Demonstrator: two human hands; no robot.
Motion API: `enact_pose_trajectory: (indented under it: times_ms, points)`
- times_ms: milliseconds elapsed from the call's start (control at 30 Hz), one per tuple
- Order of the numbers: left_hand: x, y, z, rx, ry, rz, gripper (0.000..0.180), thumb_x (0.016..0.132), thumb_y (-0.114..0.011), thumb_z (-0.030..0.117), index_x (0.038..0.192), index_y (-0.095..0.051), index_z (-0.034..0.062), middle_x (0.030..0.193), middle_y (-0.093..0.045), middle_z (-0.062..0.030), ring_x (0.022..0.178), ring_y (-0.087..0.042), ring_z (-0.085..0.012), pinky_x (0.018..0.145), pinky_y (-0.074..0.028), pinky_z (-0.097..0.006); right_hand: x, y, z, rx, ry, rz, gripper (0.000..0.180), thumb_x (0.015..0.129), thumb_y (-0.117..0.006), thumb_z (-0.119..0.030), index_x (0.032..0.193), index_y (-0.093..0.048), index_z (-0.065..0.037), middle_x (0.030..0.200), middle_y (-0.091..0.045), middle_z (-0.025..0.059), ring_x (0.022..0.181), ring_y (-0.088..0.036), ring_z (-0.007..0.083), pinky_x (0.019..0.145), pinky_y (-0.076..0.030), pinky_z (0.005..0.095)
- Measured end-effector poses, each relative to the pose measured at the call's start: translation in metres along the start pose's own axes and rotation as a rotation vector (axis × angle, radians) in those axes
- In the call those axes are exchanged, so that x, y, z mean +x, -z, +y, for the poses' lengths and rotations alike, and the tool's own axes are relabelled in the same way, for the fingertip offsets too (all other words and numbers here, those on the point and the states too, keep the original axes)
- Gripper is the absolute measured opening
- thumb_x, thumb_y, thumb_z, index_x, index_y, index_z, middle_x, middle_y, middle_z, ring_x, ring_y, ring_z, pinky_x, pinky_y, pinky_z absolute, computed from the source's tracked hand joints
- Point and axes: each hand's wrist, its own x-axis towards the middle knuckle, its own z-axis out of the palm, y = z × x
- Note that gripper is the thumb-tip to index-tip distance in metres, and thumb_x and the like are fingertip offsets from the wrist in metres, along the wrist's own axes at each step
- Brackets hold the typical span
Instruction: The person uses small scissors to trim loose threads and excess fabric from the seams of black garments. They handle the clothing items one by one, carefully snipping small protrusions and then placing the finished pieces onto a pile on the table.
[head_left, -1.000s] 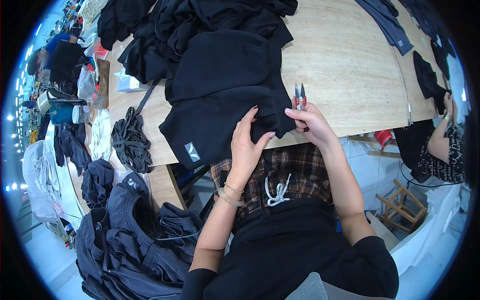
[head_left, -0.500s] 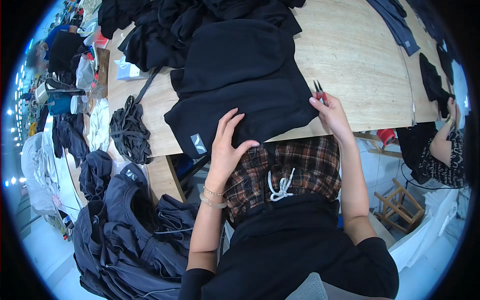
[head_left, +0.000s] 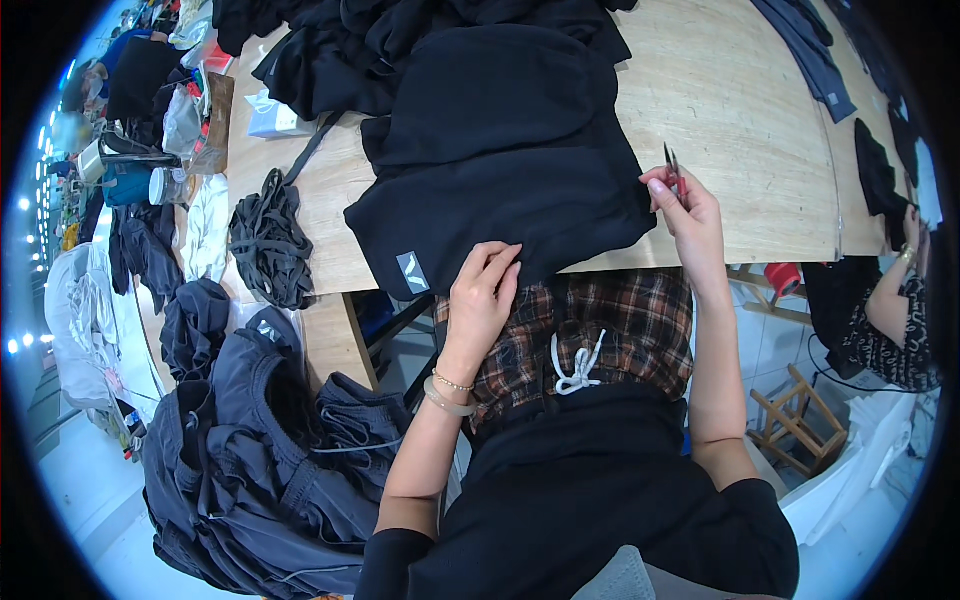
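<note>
The left hand (head_left: 485,300) is pressing flat, grip released, on the near edge of a black garment (head_left: 500,170) lying on the wooden tabletop (head_left: 740,120). The right hand (head_left: 690,215) is grasping small thread snips (head_left: 670,165) just right of the garment.

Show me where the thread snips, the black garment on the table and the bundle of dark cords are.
thread snips (head_left: 670,163), head view, on the blades above the fingers
black garment (head_left: 500,170), head view, on its middle
bundle of dark cords (head_left: 268,240), head view, on the bundle's centre
</note>
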Motion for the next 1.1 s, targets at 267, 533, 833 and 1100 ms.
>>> enact_pose_trajectory:
  times_ms: [267, 533, 833, 1100]
  points:
    - [0.010, 0.001, -0.014, -0.082, 0.198, 0.181, 0.009, 0.092, -0.068, 0.004, 0.099, -0.070, -0.0004, 0.091, -0.065, -0.0074, 0.071, -0.062, -0.0148, 0.064, -0.050, -0.027, 0.004, -0.002, 0.010, -0.027, -0.013, -0.018, 0.018, 0.098, -0.065, -0.017, 0.102, -0.068, 0.000, 0.085, -0.063, -0.0017, 0.076, -0.052, 0.0067, 0.072, -0.043, 0.0232]
    - [-0.012, 0.080, -0.045, 0.177, 0.436, 0.664, 0.010, 0.095, -0.067, 0.009, 0.100, -0.068, -0.0002, 0.102, -0.062, -0.0084, 0.080, -0.059, -0.0178, 0.070, -0.049, -0.030, 0.015, 0.020, 0.048, -0.174, 0.017, 0.153, 0.021, 0.097, -0.067, -0.020, 0.100, -0.067, 0.001, 0.089, -0.068, 0.0026, 0.083, -0.059, 0.0078, 0.077, -0.046, 0.0242]
    - [-0.005, -0.002, -0.001, -0.068, 0.117, 0.008, 0.026, 0.082, -0.077, 0.003, 0.108, -0.071, 0.0021, 0.100, -0.060, -0.0054, 0.076, -0.061, -0.0150, 0.066, -0.049, -0.026, 0.003, -0.031, 0.000, 0.026, 0.034, -0.069, 0.030, 0.100, -0.064, -0.031, 0.106, -0.061, -0.002, 0.083, -0.063, 0.0005, 0.081, -0.053, 0.0066, 0.076, -0.043, 0.0230]
    - [0.003, -0.011, -0.014, -0.098, 0.082, 0.115, 0.008, 0.086, -0.069, 0.001, 0.095, -0.067, -0.0002, 0.090, -0.064, -0.0114, 0.082, -0.064, -0.0276, 0.073, -0.050, -0.036, -0.014, -0.042, -0.004, -0.432, 0.333, -0.319, 0.021, 0.082, -0.078, -0.012, 0.094, -0.064, -0.001, 0.089, -0.066, 0.0056, 0.085, -0.061, 0.0182, 0.075, -0.047, 0.0302]
